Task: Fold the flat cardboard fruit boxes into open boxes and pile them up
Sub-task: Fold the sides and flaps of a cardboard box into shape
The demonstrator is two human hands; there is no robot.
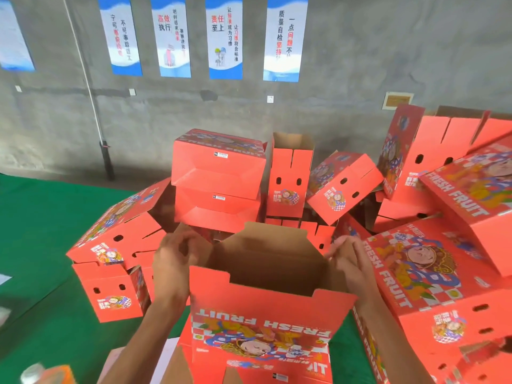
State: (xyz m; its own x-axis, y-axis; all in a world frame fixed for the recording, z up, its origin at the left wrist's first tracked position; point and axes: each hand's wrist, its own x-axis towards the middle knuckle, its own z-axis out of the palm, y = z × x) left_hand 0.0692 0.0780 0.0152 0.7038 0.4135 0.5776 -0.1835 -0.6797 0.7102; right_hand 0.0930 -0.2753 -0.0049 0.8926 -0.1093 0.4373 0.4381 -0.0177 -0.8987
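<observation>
The box (266, 309) in work stands opened out directly before the person, brown interior upward, printed panel with inverted "FRESH FRUIT" lettering facing the camera; it sits between the two hands, one at each end, which suits squaring the sleeve and tucking the end flaps; the left hand (173, 253) is at the left end flap, fingers curled over its upper edge, apparently gripping it; the right hand (350, 259) is at the right end, fingers bent down over the flap edge in a like hold, though motion blur leaves the exact contact uncertain; judgement: the box is open but its ends are not yet locked, so the fold is part done. Beyond the hands, finished boxes form a loose pile (219, 178) against the grey wall (360, 65); two sit squarely stacked at centre, others lean or lie tipped at left and right, which suggests tossing rather than careful stacking; the pile rests on a green surface (41, 217), floor or counter cannot be told; posters (224, 37) hang on the wall above.
</observation>
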